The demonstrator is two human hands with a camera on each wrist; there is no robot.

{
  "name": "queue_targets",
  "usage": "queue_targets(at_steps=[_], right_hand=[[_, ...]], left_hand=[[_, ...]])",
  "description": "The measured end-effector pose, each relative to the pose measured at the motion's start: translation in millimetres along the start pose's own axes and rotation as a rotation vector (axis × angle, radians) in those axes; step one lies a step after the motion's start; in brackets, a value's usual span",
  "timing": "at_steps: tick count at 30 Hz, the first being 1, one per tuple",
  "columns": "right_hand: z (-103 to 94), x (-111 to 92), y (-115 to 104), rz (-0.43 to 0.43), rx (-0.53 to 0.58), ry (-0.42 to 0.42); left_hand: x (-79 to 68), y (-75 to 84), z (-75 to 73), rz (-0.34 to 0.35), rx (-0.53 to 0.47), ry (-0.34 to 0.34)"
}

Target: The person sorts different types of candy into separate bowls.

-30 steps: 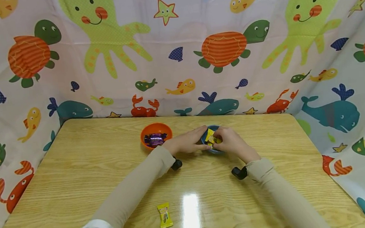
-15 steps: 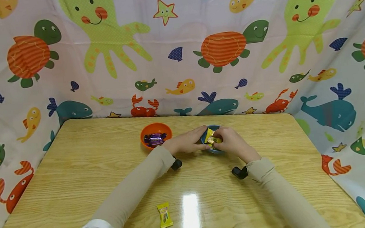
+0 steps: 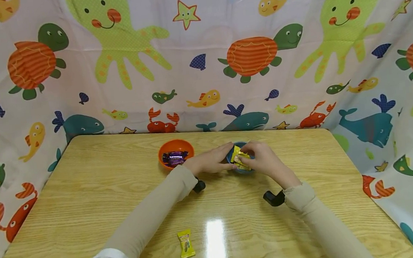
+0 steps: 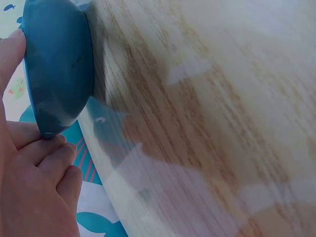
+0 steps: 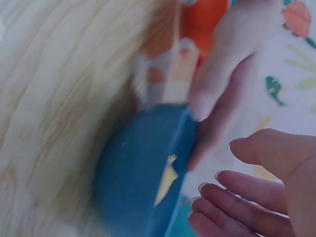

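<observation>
In the head view, my left hand (image 3: 210, 162) holds the small blue bowl (image 4: 61, 61) by its rim, thumb on one side and fingers on the other in the left wrist view. Yellow-wrapped candies (image 3: 237, 154) lie inside it, and a yellow wrapper end (image 5: 167, 182) shows above the rim from the right wrist. Over the bowl's right side hovers my right hand (image 3: 265, 158). Its thumb and fingers are apart with nothing between them in the right wrist view. One more yellow candy (image 3: 186, 244) lies on the table nearer the front.
An orange bowl (image 3: 178, 142) with purple-wrapped candies (image 3: 175, 158) stands left of the blue bowl, beside my left wrist. A curtain (image 3: 184, 52) printed with sea animals surrounds the wooden table (image 3: 120, 166) at the back and sides.
My right hand has let go of the yellow candy in the blue bowl, and its wrist has shifted slightly right. My left hand stays on the bowl.
</observation>
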State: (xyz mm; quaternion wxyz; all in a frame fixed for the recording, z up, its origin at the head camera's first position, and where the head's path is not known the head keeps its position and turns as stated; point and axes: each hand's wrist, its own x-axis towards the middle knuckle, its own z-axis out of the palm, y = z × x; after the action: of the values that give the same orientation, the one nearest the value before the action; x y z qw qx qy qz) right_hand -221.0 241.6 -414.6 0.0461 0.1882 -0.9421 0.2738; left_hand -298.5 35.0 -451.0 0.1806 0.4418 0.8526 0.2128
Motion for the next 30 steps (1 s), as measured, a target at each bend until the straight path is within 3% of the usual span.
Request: queue_targets(at_steps=[11,22,30], right_hand=[[-3.2,-19.6,-40.2,-0.242,0.086,0.113],[11.1,-40.7,-86.9,-0.415,0.223,0.039],[43.0,-50.2,-102.7,-0.532,0.349,-0.111]], left_hand=[[-0.1,-2.5,0.6,-0.010,0.013,-0.015],[-0.9,-2.0,1.3,0.005,0.006,-0.007],[-0.5,-0.5,1.8,-0.009,0.021,0.009]])
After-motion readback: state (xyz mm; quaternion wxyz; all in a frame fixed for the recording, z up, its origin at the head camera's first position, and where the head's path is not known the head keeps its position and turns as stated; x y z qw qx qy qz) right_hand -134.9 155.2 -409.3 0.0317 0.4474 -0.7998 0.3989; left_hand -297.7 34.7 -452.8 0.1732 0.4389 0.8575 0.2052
